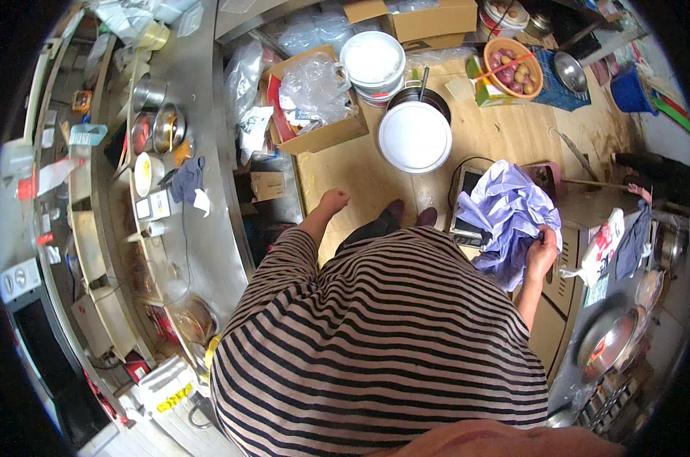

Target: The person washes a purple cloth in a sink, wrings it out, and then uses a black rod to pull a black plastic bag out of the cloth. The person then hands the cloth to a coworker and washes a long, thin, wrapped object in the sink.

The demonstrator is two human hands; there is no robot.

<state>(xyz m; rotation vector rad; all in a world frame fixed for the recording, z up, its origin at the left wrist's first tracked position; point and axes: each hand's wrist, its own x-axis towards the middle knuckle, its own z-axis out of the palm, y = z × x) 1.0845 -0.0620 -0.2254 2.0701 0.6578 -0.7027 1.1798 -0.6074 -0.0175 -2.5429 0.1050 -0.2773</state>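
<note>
Crumpled lavender fabric [502,200] hangs from my right hand [542,245], whose fingers are closed on its right edge. The cloth partly covers a dark, flat appliance [467,183] low on the right. My left hand [334,201] hangs over the floor with its fingers curled, and nothing shows in it; whether the fingers are fully closed is hard to tell. Ahead of me, a round white lid [415,137] lies partly over a dark metal pot [430,100] with a handle standing up from it.
A steel counter [199,257] runs along my left. An open cardboard box [327,137] with plastic bags and a white bucket [372,60] stand ahead. Further right sits an orange basin [536,83] of potatoes. Near my right side are a metal cabinet [567,257] and a wok [607,343].
</note>
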